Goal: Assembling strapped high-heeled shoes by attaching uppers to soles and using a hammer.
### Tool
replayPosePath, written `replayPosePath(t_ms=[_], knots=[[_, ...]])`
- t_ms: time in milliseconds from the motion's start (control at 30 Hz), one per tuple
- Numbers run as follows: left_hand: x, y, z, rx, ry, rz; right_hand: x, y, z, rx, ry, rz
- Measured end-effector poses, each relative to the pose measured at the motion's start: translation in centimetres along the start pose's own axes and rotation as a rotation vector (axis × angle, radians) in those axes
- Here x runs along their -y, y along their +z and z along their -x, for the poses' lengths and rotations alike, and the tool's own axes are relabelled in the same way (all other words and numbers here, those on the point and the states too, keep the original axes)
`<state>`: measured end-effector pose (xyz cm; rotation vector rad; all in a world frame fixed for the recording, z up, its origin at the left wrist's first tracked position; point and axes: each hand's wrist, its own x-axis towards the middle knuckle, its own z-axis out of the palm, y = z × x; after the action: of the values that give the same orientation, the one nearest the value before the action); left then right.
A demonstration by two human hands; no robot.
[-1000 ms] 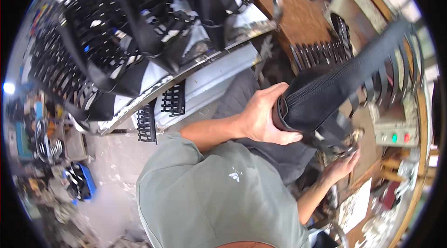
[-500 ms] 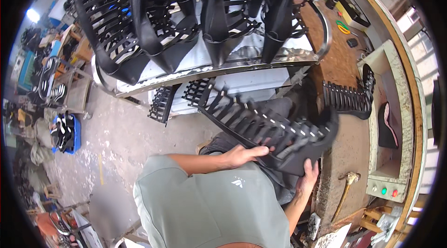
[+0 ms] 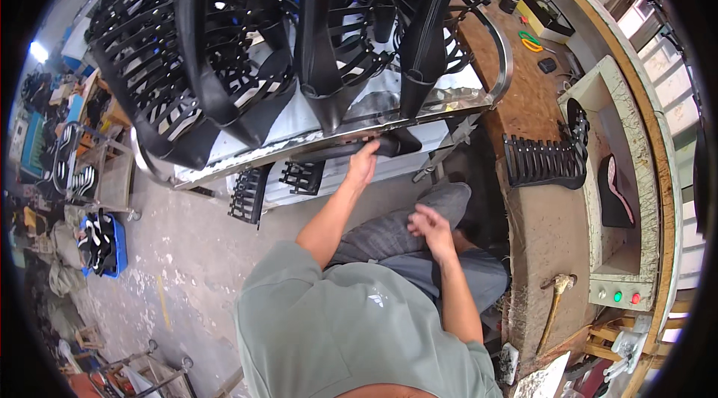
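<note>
My left hand (image 3: 363, 165) reaches to the rack's lower shelf, its fingers closed round a black strappy boot (image 3: 399, 142) that lies on its side there. The upper shelf's edge hides part of this boot. Over my lap hovers my right hand (image 3: 431, 231), holding nothing, its fingers loosely bent and apart. Strappy shafts of other boots (image 3: 302, 177) hang over the lower shelf's front edge, to the left of my left hand. Several tall black strappy boots (image 3: 325, 62) stand on the upper shelf (image 3: 247, 161) above.
On the bench to my right are another strappy boot (image 3: 544, 160), a hammer (image 3: 555, 308) and green-and-orange scissors (image 3: 530, 42). A pale metal box with buttons (image 3: 624, 295) holds a black wedge-shaped piece (image 3: 615, 192). A blue crate (image 3: 120, 245) sits on the floor at left.
The boot has gone from my lap to the lower shelf in my left hand. My right hand has let go of it and moved up and left.
</note>
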<state>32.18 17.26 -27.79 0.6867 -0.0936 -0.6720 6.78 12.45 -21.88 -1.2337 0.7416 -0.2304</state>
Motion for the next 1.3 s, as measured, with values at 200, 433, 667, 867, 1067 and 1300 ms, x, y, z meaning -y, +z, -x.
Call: replayPosePath(t_ms=[200,433,667,867,1067,1300], knots=[[4.7,-8.1,-13.4,0.275,0.035,0.619,-6.2,-3.9,7.4,-0.121,0.108,-0.121],[6.9,-18.1,-16.4,-0.144,0.033,0.218,-5.4,-2.7,6.5,-0.282,0.253,-0.29],[8.9,-11.0,-2.8,-0.179,-0.649,-0.374,-2.8,-1.6,3.3,-0.319,-0.013,0.497],[7.0,-10.7,-1.3,-0.204,-0.651,-0.407,-3.2,-0.1,7.2,-0.127,0.015,0.572],[6.4,-5.4,-0.2,-0.026,-0.607,-0.453,-3.5,-4.3,11.6,-0.377,-0.197,0.333],[7.1,-0.5,3.8,0.112,-0.505,-0.587,1.0,-13.9,14.8,-1.109,-0.53,0.057]])
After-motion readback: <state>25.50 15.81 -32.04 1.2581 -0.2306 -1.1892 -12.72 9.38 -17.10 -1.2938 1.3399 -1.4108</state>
